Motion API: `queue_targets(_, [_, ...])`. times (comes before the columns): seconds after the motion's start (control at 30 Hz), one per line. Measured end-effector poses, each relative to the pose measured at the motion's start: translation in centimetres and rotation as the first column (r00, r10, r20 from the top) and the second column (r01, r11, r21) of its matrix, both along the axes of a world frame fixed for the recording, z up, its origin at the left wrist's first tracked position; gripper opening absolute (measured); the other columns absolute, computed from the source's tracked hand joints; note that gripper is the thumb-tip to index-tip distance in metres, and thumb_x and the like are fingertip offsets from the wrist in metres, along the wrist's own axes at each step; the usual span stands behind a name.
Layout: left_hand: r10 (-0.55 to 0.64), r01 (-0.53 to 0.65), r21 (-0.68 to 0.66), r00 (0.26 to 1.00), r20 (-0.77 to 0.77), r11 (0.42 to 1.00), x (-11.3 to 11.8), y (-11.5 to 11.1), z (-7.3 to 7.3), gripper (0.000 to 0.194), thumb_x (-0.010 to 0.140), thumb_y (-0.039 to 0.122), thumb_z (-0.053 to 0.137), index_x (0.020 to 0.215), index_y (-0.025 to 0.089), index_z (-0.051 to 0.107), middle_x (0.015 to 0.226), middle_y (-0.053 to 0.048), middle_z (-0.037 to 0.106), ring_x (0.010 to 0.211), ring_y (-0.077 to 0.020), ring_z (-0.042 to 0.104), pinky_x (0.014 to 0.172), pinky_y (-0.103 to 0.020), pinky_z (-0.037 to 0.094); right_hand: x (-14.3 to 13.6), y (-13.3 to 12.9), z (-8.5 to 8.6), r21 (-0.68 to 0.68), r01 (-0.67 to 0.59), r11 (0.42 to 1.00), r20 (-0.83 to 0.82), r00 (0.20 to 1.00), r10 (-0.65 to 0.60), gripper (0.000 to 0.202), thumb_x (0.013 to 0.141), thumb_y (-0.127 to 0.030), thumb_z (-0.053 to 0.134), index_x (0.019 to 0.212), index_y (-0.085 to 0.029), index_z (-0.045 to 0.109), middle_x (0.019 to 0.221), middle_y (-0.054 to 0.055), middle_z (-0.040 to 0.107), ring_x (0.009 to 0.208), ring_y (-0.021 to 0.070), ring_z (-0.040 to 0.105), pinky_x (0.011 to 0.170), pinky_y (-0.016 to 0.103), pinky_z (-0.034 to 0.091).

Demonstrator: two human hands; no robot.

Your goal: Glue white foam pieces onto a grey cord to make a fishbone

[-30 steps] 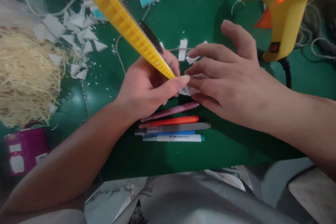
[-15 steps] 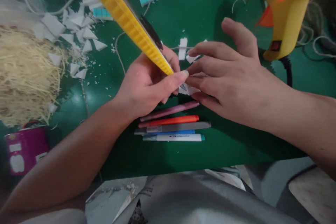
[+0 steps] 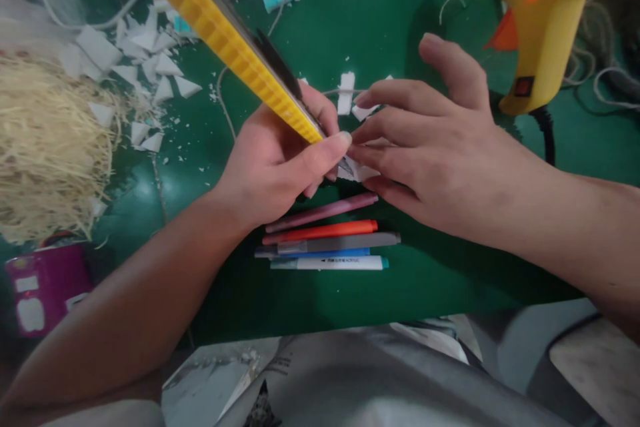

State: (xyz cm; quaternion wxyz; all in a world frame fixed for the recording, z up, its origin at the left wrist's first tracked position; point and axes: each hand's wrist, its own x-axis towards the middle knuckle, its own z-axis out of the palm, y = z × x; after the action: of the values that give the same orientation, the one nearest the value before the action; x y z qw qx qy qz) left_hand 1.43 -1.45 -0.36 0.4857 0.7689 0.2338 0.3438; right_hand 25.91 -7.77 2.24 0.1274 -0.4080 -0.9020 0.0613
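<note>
My left hand (image 3: 285, 160) is closed around a yellow utility knife (image 3: 235, 53). The knife slants up to the far left, and its blade tip points down at a small white foam piece (image 3: 357, 172). From the right, my right hand (image 3: 430, 127) steadies that piece between thumb and fingertips, with its little finger raised away. My fingers cover much of the piece. Just below the hands lie several markers, among them a pink marker (image 3: 325, 211), an orange marker (image 3: 320, 231), a grey marker (image 3: 345, 241) and a white marker (image 3: 335, 262).
A yellow glue gun (image 3: 545, 20) with a glowing red light stands at upper right. Foam scraps (image 3: 165, 67) and a heap of straw-like shreds (image 3: 50, 147) lie on the left, above a purple box (image 3: 47, 287). White strips (image 3: 346, 92) rest beyond my hands on the green table (image 3: 415, 300).
The knife and my left hand have shifted slightly left, and the blade tip shows a little more. My right hand stays on the foam piece. The whole view has drifted slightly.
</note>
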Motion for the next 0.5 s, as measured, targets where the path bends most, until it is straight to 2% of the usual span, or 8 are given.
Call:
queue_targets(0.17, [0.016, -0.016, -0.007, 0.999, -0.051, 1.0, -0.1, 0.04, -0.07, 0.052, 0.11, 0.075, 0.071, 0.1, 0.025, 0.061, 0.07, 0.011, 0.059, 0.04, -0.0034, 0.058, 0.046, -0.019, 0.057, 0.03, -0.02, 0.0, 0.037, -0.005, 0.999, 0.03, 1.0, 0.004, 0.047, 0.123, -0.035, 0.038, 0.127, -0.03, 0.085, 0.127, 0.005, 0.084, 0.157, 0.0285, 0.063, 0.15, 0.067, 0.02])
queue_targets(0.4, [-0.016, 0.017, 0.019, 0.999, -0.049, 1.0, 0.04, 0.13, -0.08, 0.05, 0.113, 0.071, 0.069, 0.1, 0.023, 0.061, 0.073, 0.011, 0.061, 0.039, -0.0006, 0.055, 0.042, -0.015, 0.052, -0.28, 0.0, 0.34, 0.011, 0.015, 1.0, 0.011, 1.0, -0.015, 0.049, 0.123, -0.036, 0.039, 0.122, -0.028, 0.088, 0.124, 0.005, 0.086, 0.154, 0.0293, 0.065, 0.15, 0.067, 0.022])
queue_targets(0.5, [0.009, -0.006, 0.04, 0.998, -0.06, 0.999, 0.16, -0.05, 0.2, 0.045, 0.115, 0.065, 0.07, 0.101, 0.023, 0.061, 0.079, 0.01, 0.062, 0.049, -0.0027, 0.063, 0.051, -0.02, 0.063, -0.17, 0.0, 0.25, 0.012, 0.009, 1.0, -0.001, 1.0, -0.009, 0.048, 0.123, -0.036, 0.041, 0.121, -0.025, 0.088, 0.123, 0.007, 0.087, 0.156, 0.0312, 0.065, 0.15, 0.068, 0.021])
